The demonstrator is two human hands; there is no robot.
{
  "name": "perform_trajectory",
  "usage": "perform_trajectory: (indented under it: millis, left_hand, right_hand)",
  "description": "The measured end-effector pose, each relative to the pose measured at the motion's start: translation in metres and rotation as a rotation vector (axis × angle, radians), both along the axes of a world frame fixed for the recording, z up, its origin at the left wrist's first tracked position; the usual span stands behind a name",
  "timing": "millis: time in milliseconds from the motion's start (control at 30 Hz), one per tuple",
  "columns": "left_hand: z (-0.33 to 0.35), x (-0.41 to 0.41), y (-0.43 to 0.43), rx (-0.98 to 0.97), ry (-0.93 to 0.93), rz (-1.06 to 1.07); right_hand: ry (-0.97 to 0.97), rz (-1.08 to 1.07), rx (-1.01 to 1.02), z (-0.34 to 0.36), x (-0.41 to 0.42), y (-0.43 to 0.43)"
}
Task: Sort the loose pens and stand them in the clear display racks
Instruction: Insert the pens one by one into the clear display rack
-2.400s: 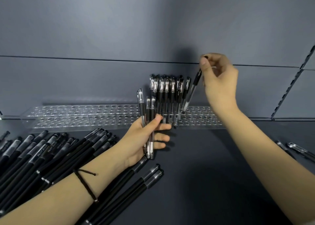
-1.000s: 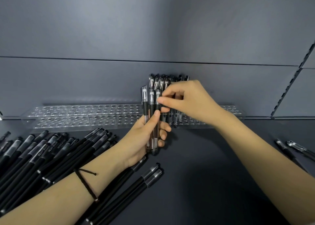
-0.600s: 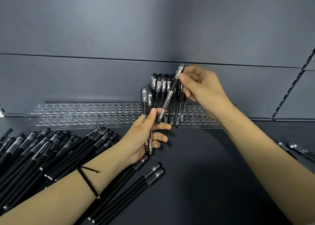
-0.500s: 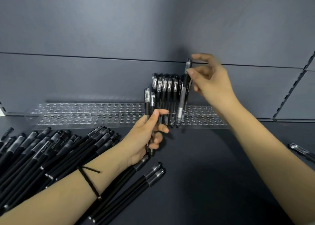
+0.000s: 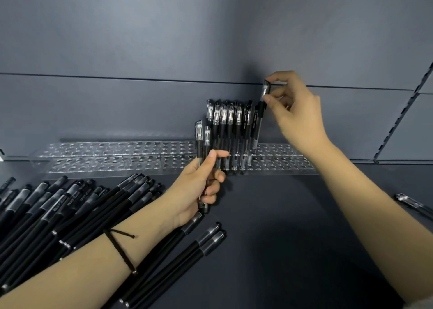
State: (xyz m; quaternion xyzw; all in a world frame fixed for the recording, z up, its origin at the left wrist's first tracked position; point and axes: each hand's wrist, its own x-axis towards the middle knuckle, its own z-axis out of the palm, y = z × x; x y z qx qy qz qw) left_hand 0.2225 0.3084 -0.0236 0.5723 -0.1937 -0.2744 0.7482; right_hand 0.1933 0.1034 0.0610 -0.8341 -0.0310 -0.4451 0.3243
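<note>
txt on pens point(image 5: 61, 203) illegible, blurry

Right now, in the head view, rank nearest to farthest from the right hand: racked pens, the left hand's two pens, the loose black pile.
1. Racked pens, standing just left of the right hand.
2. Two pens in the left hand, lower left.
3. Loose black pile, far left.

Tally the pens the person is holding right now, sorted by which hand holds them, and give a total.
In the left hand, clear-capped pens: 2
In the right hand, a pen pinched near its top: 1
Total held: 3
</note>
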Motion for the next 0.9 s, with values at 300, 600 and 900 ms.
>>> perform_trajectory:
  millis: [300, 600, 900]
  left_hand:
    - [0.002, -0.001, -0.001, 0.007, 0.122, 0.002]
    - [0.006, -0.005, 0.002, -0.132, 0.056, -0.048]
    - [0.006, -0.005, 0.002, -0.125, 0.008, -0.041]
  right_hand:
    - [0.121, 0.004, -0.088, 0.001, -0.004, 0.004]
    - [0.186, 0.076, -0.144, 0.008, -0.011, 0.031]
    - [0.335, 0.065, -0.216, 0.005, -0.009, 0.027]
